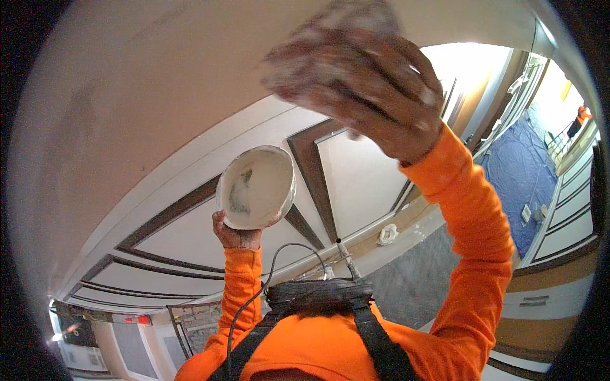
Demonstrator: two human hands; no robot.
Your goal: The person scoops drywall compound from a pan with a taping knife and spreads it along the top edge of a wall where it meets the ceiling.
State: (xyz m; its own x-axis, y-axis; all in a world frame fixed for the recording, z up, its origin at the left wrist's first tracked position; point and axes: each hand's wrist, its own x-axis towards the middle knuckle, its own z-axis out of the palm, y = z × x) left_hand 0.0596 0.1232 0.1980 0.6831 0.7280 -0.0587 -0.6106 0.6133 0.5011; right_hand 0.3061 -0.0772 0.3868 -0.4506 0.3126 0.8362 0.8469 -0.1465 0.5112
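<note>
My left hand (237, 236) supports a round bowl (273, 190) from below. The bowl's inside is coated with a pale, plaster-like paste, with a darker grey patch on one side. My right hand (381, 95) is raised high, up against or close to a smooth beige surface (127, 108); contact cannot be made out. Its fingers are bent and smeared by motion. A blurred, mottled brownish-grey shape (356, 16) shows at the fingers, too unclear to name. Both arms wear orange sleeves.
White panels (362, 171) with dark brown trim run below the beige surface. A crumpled white thing (386, 235) lies near the panels' foot. Blue sheeting (518, 184) covers floor at the right, where another person in orange (581, 115) is far off. A black cable (270, 270) loops by my chest.
</note>
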